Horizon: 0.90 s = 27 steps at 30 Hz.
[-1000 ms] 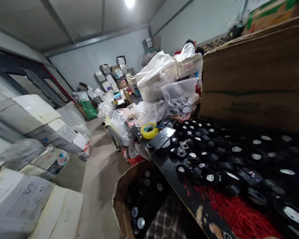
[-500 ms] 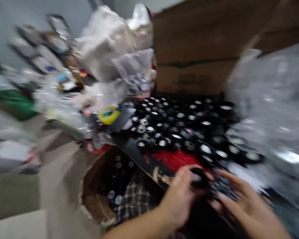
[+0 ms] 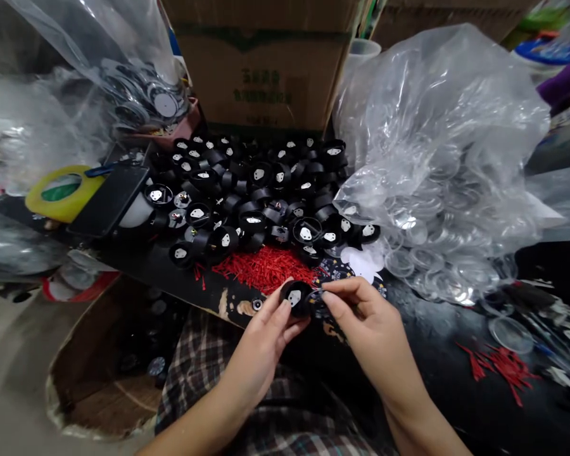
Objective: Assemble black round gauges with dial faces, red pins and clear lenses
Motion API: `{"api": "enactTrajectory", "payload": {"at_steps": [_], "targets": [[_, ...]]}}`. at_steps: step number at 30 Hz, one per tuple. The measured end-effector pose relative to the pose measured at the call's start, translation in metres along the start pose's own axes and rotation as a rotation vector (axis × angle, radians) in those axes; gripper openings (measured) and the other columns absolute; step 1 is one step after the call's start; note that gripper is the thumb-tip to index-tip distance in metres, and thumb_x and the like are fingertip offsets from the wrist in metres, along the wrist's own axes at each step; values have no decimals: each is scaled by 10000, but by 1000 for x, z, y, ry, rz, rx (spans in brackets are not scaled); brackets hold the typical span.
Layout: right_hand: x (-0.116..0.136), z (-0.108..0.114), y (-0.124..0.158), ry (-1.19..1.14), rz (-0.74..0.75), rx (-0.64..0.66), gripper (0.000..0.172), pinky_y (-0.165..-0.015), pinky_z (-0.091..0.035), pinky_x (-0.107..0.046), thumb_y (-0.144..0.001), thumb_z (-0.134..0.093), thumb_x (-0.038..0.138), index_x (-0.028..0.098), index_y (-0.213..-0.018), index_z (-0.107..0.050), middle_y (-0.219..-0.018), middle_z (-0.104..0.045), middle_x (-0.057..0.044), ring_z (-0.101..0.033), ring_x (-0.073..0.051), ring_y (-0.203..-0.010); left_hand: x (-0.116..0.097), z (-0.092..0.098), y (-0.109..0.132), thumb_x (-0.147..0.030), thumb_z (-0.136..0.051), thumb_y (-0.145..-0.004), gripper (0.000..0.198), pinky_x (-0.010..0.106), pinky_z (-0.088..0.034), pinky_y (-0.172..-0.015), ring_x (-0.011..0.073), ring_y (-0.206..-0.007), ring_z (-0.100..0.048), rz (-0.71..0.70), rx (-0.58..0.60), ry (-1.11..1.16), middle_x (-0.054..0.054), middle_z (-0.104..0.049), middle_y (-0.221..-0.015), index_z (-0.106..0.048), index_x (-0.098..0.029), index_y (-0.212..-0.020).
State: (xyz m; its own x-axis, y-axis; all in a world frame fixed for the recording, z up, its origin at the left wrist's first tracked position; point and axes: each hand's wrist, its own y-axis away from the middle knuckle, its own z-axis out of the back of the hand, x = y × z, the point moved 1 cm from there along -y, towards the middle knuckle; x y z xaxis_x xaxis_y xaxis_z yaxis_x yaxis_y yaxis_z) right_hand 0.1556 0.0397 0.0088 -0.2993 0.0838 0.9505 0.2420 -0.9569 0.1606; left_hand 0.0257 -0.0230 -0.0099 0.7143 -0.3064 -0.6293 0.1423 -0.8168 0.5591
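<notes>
My left hand [image 3: 261,335] is closed around a black round case [image 3: 295,300] with a white plate inside it. Pinched in the fingers of my right hand [image 3: 368,323] is a dark printed disc [image 3: 317,305], held right at the case's right side; whether the two touch is hard to tell. Just beyond my hands lies a heap of thin red pieces [image 3: 259,267]. Beside it are more dark printed discs [image 3: 335,271] and some white paper-like pieces [image 3: 363,261]. A small round metal piece [image 3: 257,304] rests near the bench edge.
Many black round cases [image 3: 232,202] cover the bench in front of a cardboard box [image 3: 261,76]. At right sits a plastic bag of clear discs [image 3: 437,209]; at left, yellow tape [image 3: 59,190] and a black phone-like slab [image 3: 109,201]. Below is an open carton [image 3: 76,392].
My view has swung right and steadied. The hands still hold the case and the printed piece together, now in sharper focus, and the right-hand bench with more red pieces has come into sight.
</notes>
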Motion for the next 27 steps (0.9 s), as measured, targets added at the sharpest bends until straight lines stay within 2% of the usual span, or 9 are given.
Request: {"api": "enactTrajectory", "payload": {"at_steps": [2, 4, 10, 15, 20, 23, 27], "targets": [[5, -4, 1, 64, 74, 1, 94, -680, -504, -268, -868, -570, 301, 219, -898, -604, -841, -660, -17, -624, -155, -770, 2, -1, 2, -338, -633, -845, 315, 376, -472, -995, 258, -1238, -527, -9, 12, -39, 44, -609, -1323, -671, -279, -1152], [8, -7, 1, 140, 105, 17, 67, -668, -494, -263, -874, -557, 279, 217, -882, -580, -830, -642, -13, -612, -150, -758, 4, 0, 4, -335, -617, -857, 318, 355, -450, -1024, 240, -1290, -477, -29, 32, -90, 0, -566, -1375, -653, -329, -1173], [6, 0, -2, 208, 31, 172, 69, -572, -447, -250, -866, -548, 268, 215, -826, -529, -718, -567, 23, -555, -125, -630, 5, 9, 3, -337, -617, -854, 341, 343, -437, -1039, 246, -1329, -428, -61, 104, -253, -18, -545, -1395, -641, -329, -1194], [4, 4, -5, 201, -17, 223, 86, -563, -433, -253, -852, -561, 266, 212, -805, -513, -679, -554, 32, -545, -120, -603, -1, 9, 2, -337, -608, -856, 337, 369, -473, -998, 277, -1302, -463, -54, 167, -305, 16, -583, -1357, -651, -294, -1188], [0, 3, -1, 267, -15, 194, 101, -575, -435, -259, -825, -584, 257, 217, -791, -498, -704, -565, 26, -543, -129, -631, 0, 8, 2, -278, -652, -819, 324, 373, -414, -1052, 250, -1236, -538, -101, 157, -357, 39, -659, -1254, -672, -256, -1142], [-7, 1, 12, 219, -29, 194, 81, -626, -477, -273, -835, -564, 260, 213, -888, -524, -817, -610, -5, -591, -145, -707, 5, 10, 3, -227, -649, -803, 287, 382, -442, -1018, 249, -1128, -614, -74, 152, -397, 52, -701, -1162, -684, -237, -1088], [-15, 3, 26, 219, -8, 232, 137, -718, -502, -282, -861, -497, 191, 212, -987, -547, -892, -645, -24, -630, -154, -804, 8, 15, 5, -169, -593, -818, 304, 352, -471, -969, 232, -1072, -633, -80, 197, -590, 51, -694, -1155, -659, -241, -1106]]}}
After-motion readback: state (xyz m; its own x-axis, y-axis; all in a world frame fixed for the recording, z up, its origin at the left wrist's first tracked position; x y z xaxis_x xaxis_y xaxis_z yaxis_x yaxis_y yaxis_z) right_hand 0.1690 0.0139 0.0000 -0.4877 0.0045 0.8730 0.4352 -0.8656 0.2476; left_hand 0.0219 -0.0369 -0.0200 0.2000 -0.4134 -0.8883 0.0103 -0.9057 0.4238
